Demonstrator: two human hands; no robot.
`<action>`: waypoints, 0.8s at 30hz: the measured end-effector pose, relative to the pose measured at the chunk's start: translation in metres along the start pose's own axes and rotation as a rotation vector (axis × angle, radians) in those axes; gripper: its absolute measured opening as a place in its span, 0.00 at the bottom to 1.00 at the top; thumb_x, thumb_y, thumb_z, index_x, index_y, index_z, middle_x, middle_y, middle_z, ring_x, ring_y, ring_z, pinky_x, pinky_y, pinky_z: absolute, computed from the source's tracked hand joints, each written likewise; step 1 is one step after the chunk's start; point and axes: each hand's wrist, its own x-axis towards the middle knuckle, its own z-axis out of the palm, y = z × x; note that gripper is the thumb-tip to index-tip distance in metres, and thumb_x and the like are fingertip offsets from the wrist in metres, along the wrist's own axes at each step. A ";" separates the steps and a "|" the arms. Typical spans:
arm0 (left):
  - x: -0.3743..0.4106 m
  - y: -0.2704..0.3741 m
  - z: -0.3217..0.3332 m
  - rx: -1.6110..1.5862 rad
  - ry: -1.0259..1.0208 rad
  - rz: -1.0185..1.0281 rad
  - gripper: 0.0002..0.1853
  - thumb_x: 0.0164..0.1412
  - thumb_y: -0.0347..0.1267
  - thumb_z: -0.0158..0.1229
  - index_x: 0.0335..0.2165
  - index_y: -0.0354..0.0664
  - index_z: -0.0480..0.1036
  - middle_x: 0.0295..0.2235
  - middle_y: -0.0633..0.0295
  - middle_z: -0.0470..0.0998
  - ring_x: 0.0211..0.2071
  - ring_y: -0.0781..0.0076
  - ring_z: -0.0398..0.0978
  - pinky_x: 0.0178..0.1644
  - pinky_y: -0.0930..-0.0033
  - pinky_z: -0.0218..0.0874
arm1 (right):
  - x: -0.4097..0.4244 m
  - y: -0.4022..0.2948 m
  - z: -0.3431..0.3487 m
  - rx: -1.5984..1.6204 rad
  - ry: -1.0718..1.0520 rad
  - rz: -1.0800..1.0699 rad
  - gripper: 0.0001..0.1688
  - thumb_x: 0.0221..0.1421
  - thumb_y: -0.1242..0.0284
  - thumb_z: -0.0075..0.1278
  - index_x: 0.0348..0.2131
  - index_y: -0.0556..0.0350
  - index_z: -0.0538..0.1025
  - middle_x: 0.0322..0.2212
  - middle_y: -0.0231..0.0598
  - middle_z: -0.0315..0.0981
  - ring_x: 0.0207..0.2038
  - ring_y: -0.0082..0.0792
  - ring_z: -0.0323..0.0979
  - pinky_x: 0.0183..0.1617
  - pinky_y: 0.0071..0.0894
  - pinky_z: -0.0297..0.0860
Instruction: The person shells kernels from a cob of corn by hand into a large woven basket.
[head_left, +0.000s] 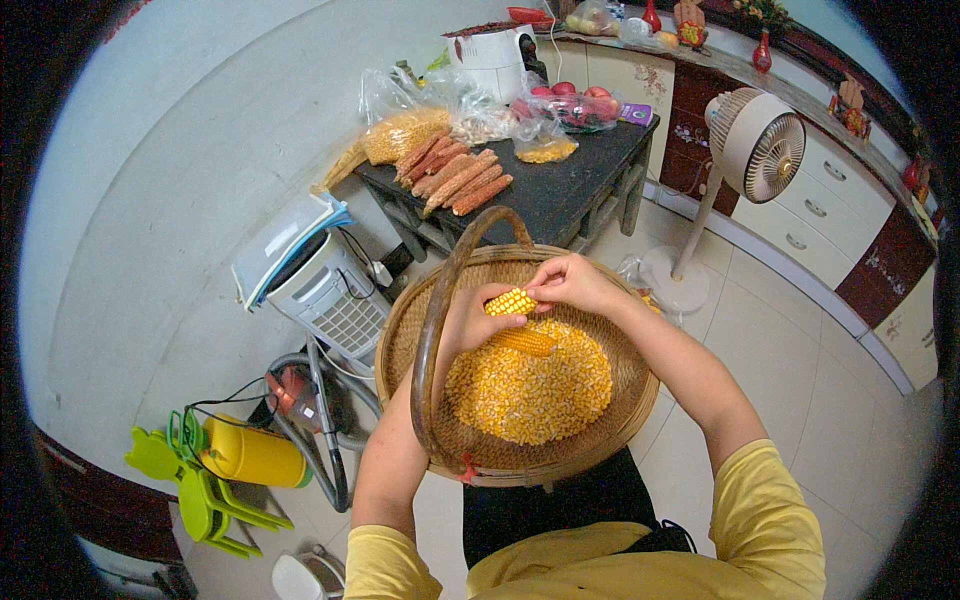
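My left hand (475, 319) grips an ear of dried yellow corn (511, 301) above a round woven basket (411, 330). The fingertips of my right hand (571, 285) touch the ear's right end; whether they pinch a kernel is too small to tell. Just below, a second corn ear (526, 342) lies on a heap of loose corn kernels (534, 397) in the basket. The basket's thick curved handle (429, 360) arches over its left part, and my left forearm reaches in beneath it.
Ahead stands a dark table (547, 187) with bare corncobs (454, 174), a bag of kernels (409, 135) and bagged red fruit (577, 105). A pedestal fan (754, 146) is at right. At left are a vacuum cleaner (300, 397), a yellow container (255, 450) and a green chair (199, 502).
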 end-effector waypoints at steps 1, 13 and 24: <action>0.000 0.002 -0.001 0.017 -0.007 -0.005 0.20 0.37 0.31 0.61 0.34 0.35 0.69 0.28 0.61 0.73 0.30 0.78 0.68 0.37 0.77 0.58 | -0.001 -0.002 0.000 -0.017 0.001 0.017 0.06 0.44 0.77 0.49 0.24 0.65 0.71 0.21 0.38 0.70 0.22 0.21 0.69 0.26 0.16 0.67; -0.002 0.009 -0.003 0.064 -0.059 -0.025 0.21 0.37 0.33 0.61 0.34 0.36 0.69 0.28 0.62 0.73 0.30 0.78 0.68 0.37 0.76 0.59 | -0.002 -0.008 0.000 0.011 -0.057 0.065 0.06 0.42 0.76 0.51 0.21 0.63 0.71 0.20 0.39 0.70 0.21 0.23 0.70 0.24 0.17 0.68; -0.003 0.010 -0.001 0.043 -0.050 -0.007 0.20 0.36 0.31 0.61 0.33 0.36 0.70 0.26 0.59 0.73 0.27 0.77 0.69 0.34 0.76 0.58 | 0.000 -0.004 -0.004 -0.002 -0.052 0.100 0.06 0.42 0.77 0.51 0.20 0.64 0.71 0.19 0.38 0.70 0.21 0.23 0.70 0.24 0.16 0.68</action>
